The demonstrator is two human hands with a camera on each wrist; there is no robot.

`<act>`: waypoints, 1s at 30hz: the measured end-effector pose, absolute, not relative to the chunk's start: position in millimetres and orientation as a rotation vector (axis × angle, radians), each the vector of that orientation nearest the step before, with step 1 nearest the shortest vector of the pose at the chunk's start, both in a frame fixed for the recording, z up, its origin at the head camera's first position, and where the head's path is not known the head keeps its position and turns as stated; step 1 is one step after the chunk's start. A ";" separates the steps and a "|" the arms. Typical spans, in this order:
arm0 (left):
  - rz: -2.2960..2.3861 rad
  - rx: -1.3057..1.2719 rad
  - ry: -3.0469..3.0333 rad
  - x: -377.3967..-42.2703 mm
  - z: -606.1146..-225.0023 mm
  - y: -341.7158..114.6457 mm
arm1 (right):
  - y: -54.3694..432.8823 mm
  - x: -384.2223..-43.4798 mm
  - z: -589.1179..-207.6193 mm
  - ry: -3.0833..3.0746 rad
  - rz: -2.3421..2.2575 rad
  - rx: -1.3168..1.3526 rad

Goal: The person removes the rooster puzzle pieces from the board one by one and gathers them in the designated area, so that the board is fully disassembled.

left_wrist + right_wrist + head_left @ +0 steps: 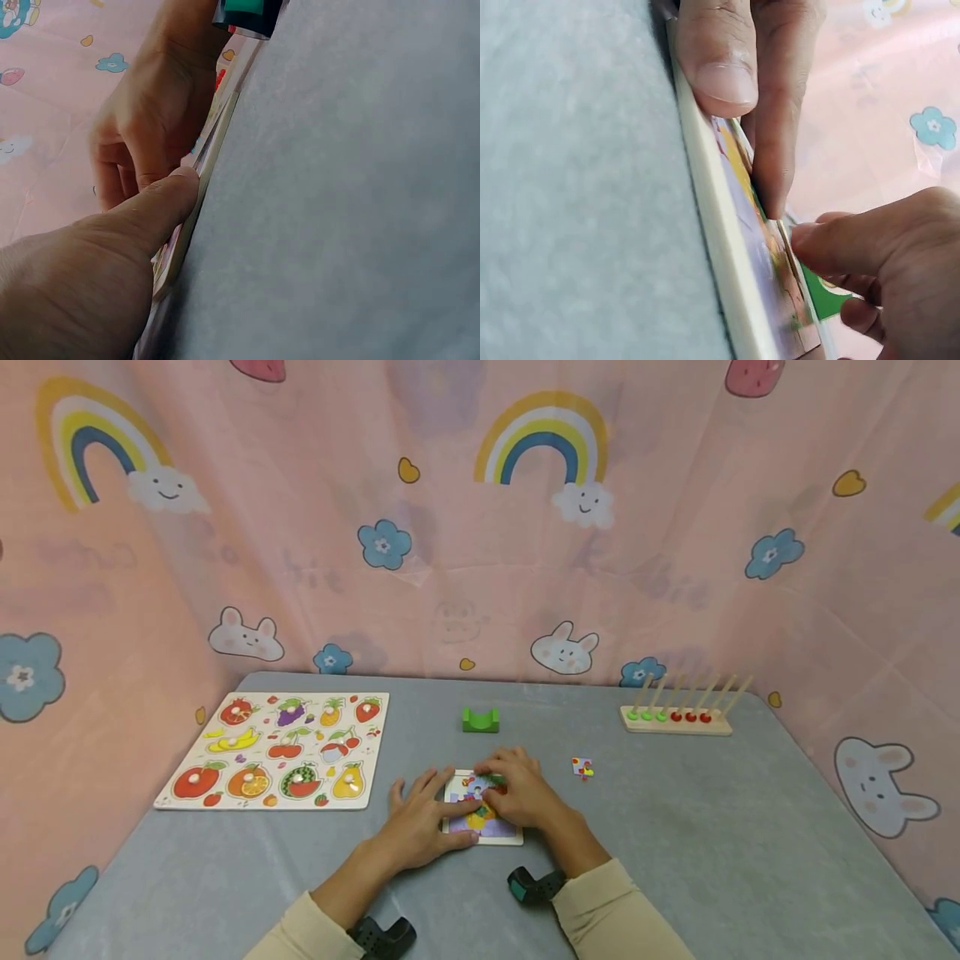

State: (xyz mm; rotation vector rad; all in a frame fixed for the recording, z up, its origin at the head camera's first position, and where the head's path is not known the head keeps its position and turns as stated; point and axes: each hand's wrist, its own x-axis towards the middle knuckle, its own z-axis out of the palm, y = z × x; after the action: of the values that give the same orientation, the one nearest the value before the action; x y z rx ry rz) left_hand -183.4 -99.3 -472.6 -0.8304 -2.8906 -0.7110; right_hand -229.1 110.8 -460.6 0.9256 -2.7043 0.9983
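Note:
A small jigsaw puzzle (495,828) with a purple and yellow picture lies in a pale frame on the table, partly covered by both hands. My left hand (420,822) spreads over its left side, with thumb and forefinger straight across the picture. The left thumb (161,202) rests along the near edge in the left wrist view. At the puzzle's far right part, my right hand (525,789) has bent fingers and pinches a green-patterned jigsaw piece (492,780), mostly hidden by the fingers. A loose jigsaw piece (582,767) lies to the right of the puzzle.
To the left lies a fruit peg board (258,758). Beyond the puzzle stands a green block with a curved notch (481,721). A wooden peg rack (675,722) with green and red beads is at the back right. A patterned pink curtain (465,585) encloses the table.

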 end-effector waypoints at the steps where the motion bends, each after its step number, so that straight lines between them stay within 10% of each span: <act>1: -0.712 -0.830 -2.891 -183.4 -472.7 -99.2 | 111.6 -229.3 -459.7 -2.700 1.003 0.922; 30: -0.709 -0.813 -2.891 -182.1 -472.7 -98.3 | 198.1 -220.8 -412.6 -2.535 1.021 0.780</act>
State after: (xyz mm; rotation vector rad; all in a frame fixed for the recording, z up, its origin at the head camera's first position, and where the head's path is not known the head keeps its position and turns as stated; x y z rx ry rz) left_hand -182.1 -98.3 -472.7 -0.8133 -2.8915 -0.7086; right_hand -220.8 198.1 -412.6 0.7804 -2.5355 1.0212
